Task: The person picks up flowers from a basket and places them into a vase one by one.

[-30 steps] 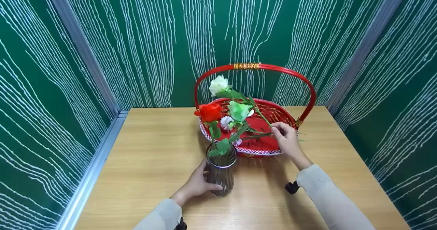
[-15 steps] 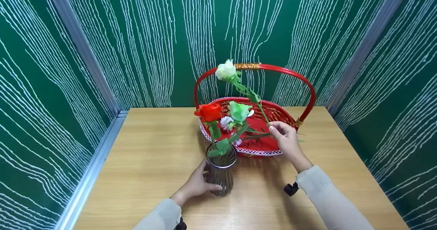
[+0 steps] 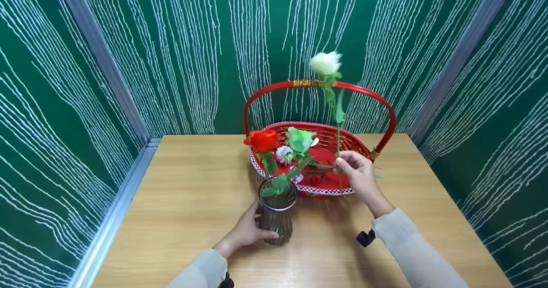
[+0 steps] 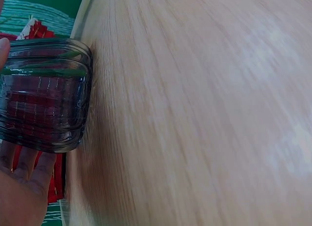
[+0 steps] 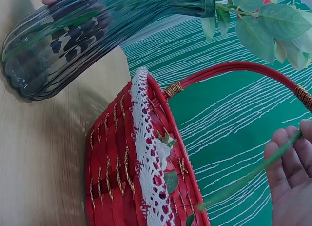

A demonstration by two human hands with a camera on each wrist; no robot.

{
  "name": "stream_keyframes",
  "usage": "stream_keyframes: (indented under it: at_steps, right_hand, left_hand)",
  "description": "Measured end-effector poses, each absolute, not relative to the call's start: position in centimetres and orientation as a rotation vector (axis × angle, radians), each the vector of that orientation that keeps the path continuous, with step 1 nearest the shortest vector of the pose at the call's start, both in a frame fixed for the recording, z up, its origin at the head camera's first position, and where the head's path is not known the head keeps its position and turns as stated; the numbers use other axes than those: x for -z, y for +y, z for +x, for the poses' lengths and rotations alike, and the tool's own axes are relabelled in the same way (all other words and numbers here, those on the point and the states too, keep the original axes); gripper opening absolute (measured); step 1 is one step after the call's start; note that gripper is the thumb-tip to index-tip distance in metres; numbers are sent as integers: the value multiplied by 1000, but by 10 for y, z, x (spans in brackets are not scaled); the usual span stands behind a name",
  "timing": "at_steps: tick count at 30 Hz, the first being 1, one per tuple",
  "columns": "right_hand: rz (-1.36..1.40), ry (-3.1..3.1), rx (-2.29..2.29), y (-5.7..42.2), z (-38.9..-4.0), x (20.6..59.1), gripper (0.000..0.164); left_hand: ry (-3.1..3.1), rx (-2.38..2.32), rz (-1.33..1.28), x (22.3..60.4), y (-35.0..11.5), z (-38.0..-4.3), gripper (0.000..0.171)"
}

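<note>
My left hand grips the clear ribbed glass vase low on its side, thumb across the front. A red rose and a pale green rose rise from the vase, their leaves near its mouth. Between thumb and fingertips, my right hand pinches the green stem of a white rose. That rose stands nearly upright in front of the basket's handle. In the right wrist view the stem runs past the fingers, its lower end over the red basket.
Behind the vase, the basket's lace-trimmed rim and tall arched handle stand on the wooden table. A small whitish flower and thin green stems show inside the basket. Green walls with white lines enclose the table.
The white rose has swung up and right, from leaning left over the vase's flowers to nearly upright. My right hand stays almost in place; my left hand and the vase have not moved.
</note>
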State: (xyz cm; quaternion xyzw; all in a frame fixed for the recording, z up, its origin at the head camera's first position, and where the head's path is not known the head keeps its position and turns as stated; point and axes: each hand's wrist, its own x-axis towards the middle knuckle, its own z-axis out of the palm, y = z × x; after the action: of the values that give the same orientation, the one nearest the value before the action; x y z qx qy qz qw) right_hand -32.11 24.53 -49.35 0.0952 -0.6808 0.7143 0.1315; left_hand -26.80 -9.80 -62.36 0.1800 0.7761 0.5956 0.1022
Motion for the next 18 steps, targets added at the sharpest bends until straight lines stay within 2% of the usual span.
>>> stream_keyframes:
  at_steps: [6, 14, 18]
  right_hand:
    - [341, -1937, -2111, 246, -319, 493, 6]
    - [402, -1892, -2165, 248, -316, 492, 19]
    - [483, -1852, -2176, 248, -314, 491, 10]
  left_hand:
    - [2299, -1755, 551, 625, -99, -268, 100]
    - [2324, -1741, 546, 622, -98, -267, 108]
    - [2329, -1743, 549, 621, -98, -267, 111]
